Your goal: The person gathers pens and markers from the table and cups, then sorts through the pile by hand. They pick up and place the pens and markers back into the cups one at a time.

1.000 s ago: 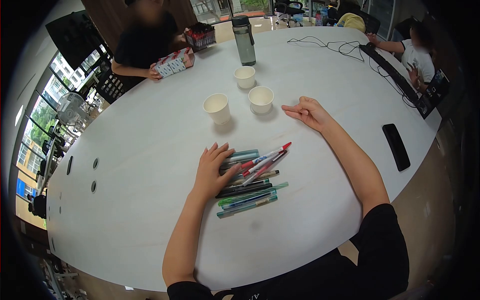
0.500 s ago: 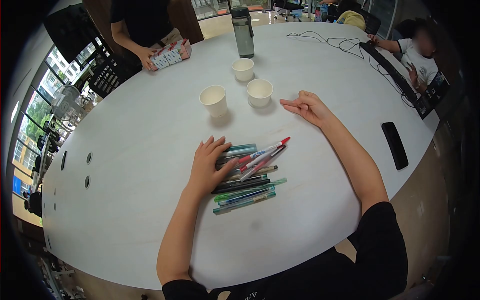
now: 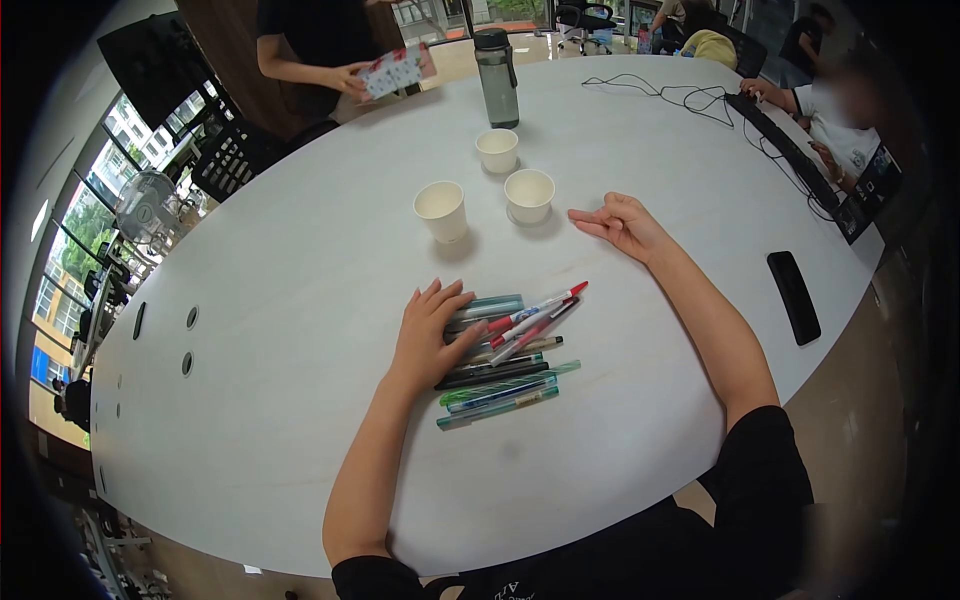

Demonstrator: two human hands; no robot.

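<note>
Several pens lie in a loose pile on the white table. My left hand rests on the left ends of the upper pens, its fingers spread. Two pens with red parts lie slanted across the top of the pile. Beyond the pile stand a taller paper cup and two shorter paper cups, one nearer and one farther. My right hand is just right of the nearer short cup without touching it, two fingers stretched out, the others curled, holding nothing.
A dark bottle stands behind the cups. A black phone lies at the right, with cables and a long black bar farther back. One person holds a patterned box at the far left; another sits at the far right.
The person across the table has lifted the patterned box off the table edge. The view has shifted slightly; my hands keep their places by the pens and cups.
</note>
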